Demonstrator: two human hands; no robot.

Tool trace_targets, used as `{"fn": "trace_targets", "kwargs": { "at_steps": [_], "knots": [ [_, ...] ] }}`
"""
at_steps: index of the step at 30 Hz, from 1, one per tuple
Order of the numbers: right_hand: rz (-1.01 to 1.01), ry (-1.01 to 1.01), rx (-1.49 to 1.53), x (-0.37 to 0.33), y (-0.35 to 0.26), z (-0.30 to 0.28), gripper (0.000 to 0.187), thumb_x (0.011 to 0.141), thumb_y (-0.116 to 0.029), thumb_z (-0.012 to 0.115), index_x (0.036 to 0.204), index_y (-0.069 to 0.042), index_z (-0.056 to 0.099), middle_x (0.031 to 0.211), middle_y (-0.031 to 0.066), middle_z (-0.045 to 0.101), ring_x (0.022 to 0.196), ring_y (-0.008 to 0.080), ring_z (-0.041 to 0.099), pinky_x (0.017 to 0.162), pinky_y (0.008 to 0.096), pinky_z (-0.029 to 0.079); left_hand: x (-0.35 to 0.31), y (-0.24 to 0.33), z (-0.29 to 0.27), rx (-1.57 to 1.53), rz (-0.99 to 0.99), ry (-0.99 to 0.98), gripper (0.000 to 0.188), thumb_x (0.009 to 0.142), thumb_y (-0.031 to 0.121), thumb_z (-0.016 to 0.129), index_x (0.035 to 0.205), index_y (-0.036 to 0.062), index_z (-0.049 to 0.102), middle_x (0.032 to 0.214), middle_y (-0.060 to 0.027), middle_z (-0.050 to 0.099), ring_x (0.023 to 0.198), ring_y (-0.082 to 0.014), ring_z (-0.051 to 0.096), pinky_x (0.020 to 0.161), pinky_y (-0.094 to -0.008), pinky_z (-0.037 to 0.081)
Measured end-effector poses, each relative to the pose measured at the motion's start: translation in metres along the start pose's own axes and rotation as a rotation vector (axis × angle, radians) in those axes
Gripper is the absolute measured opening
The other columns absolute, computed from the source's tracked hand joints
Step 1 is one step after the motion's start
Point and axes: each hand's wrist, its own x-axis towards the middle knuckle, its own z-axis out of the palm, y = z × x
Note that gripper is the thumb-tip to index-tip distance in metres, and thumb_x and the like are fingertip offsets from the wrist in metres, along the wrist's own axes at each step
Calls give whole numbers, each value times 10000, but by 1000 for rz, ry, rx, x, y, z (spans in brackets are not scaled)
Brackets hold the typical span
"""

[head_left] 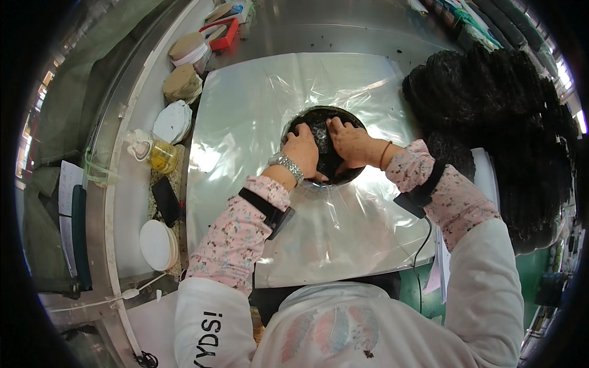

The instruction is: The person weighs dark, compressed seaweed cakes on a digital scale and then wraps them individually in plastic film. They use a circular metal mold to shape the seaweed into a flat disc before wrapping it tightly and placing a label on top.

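Note:
A round, dark-rimmed mould or shallow bowl [350,115] sits at the middle of a large stack of clear plastic sheets [245,92]. Black, flaky material [320,132] with a glossy patch lies inside it. My left hand [302,150] rests over the left side, fingers apart, its thumb low near the front rim. From the right, my right hand [354,144] reaches in with spread fingers touching the black material. Both hands press down there, and I see nothing gripped in either. Some fingertips are hard to separate from the dark contents.
To the right rises a tall pile of black, ragged, seaweed-like sheets [491,104]. Along the left ledge stand stacks of round discs [158,245], a yellow liquid bottle [161,154] and a black phone [165,200]. A red tray [222,34] sits farther back. A cable [423,245] hangs from my right wrist strap.

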Motion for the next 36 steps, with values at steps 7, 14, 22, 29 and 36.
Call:
{"fn": "trace_targets", "kwargs": {
  "at_steps": [7,14,22,29,36],
  "knots": [
    [-33,-159,16,29,-3,42,927,676,-352,911,1336,169,522,1406,320,438,1114,450,619,924,468,578,19,11,16,-83,-163,-257,1302,566,497,1004,1430,-199,323,1427,-263,421,1367,-511,460,1116,-465,489],
    [60,32,46,-50,-54,88,615,775,-141,717,1248,211,541,1293,331,505,949,424,655,757,434,618,-64,59,38,-48,46,47,795,757,516,859,1215,-89,622,1270,-234,588,1146,-397,612,1000,-419,533],
    [78,-92,75,-127,-111,80,957,687,-417,885,1299,221,520,1381,343,456,1027,418,622,775,388,617,-214,143,24,-391,965,525,213,846,147,699,1008,11,669,1039,-91,669,973,-267,661,872,-404,549],
    [156,-50,183,-127,-116,75,643,712,-184,896,1166,176,619,1343,281,432,1060,439,621,921,465,586,-208,163,28,-477,965,767,276,791,102,687,1050,6,685,1020,-88,663,948,-250,647,871,-371,533],
    [144,-102,238,-131,-116,61,779,657,-237,947,1224,175,606,1361,294,422,1092,440,612,930,466,583,-230,144,41,-725,963,670,277,851,93,676,1112,5,703,1036,-87,694,923,-276,668,810,-387,555]
  ]
}}
